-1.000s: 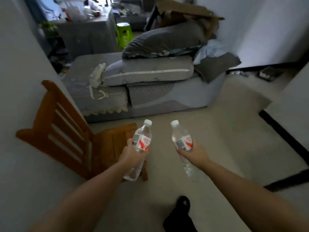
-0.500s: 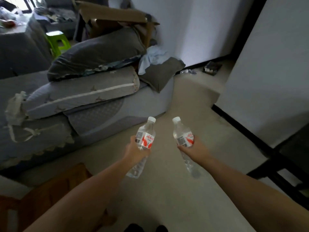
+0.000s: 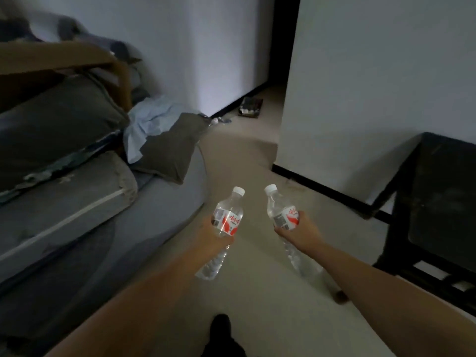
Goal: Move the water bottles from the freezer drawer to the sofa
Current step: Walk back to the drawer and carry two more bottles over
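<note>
**Two bottles in hand beside the sofa**

The person is standing on the pale floor (image 3: 257,300) with both arms stretched forward, each hand carrying a clear water bottle with a white cap and a red-and-white label. The left hand (image 3: 213,237) is gripping the left bottle (image 3: 226,220) around its middle, fingers curled round the back of the label, the cap tilting up and slightly right. The right hand (image 3: 300,234) is wrapping its fingers round the right bottle (image 3: 282,215) just under the label, the cap leaning up and to the left. The two bottles are hanging apart from each other above the floor, touching nothing else.

The sofa (image 3: 164,215) is lying just to the left of the left bottle, its grey seat piled with cushions (image 3: 61,130) and a light blue cloth (image 3: 149,119). A dark table (image 3: 443,191) is standing near the right arm, against the white wall (image 3: 373,86). A dark shoe (image 3: 220,328) is showing at the bottom edge.
</note>
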A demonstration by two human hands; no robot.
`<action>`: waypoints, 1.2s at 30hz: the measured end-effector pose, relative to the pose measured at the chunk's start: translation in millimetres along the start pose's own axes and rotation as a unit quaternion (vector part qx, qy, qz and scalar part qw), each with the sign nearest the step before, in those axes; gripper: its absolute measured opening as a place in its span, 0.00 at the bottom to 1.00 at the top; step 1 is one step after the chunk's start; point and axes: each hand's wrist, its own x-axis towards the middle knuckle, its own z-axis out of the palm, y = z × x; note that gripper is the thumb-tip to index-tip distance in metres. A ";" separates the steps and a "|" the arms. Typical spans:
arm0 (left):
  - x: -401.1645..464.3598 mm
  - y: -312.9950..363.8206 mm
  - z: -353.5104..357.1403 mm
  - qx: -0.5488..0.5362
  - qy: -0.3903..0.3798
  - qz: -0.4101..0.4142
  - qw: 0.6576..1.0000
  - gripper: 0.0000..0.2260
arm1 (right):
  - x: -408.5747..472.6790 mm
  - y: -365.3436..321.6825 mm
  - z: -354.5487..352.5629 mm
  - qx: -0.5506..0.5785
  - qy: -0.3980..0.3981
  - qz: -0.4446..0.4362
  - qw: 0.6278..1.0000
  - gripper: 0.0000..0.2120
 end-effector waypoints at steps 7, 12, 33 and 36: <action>149.8 57.9 -27.2 0.043 -0.041 0.049 0.997 0.29 | 95.5 -35.9 -7.3 0.034 0.083 0.069 0.994 0.32; 218.3 96.1 -8.4 0.058 -0.084 0.077 0.992 0.32 | 142.4 -31.5 -23.2 0.030 0.116 0.112 0.986 0.33; 414.9 397.0 242.6 0.109 -0.216 0.216 0.946 0.33 | 361.6 80.7 -280.9 0.112 0.224 0.201 0.947 0.34; 432.4 429.4 279.7 0.127 -0.253 0.232 0.931 0.33 | 372.3 100.2 -307.9 0.110 0.248 0.231 0.934 0.32</action>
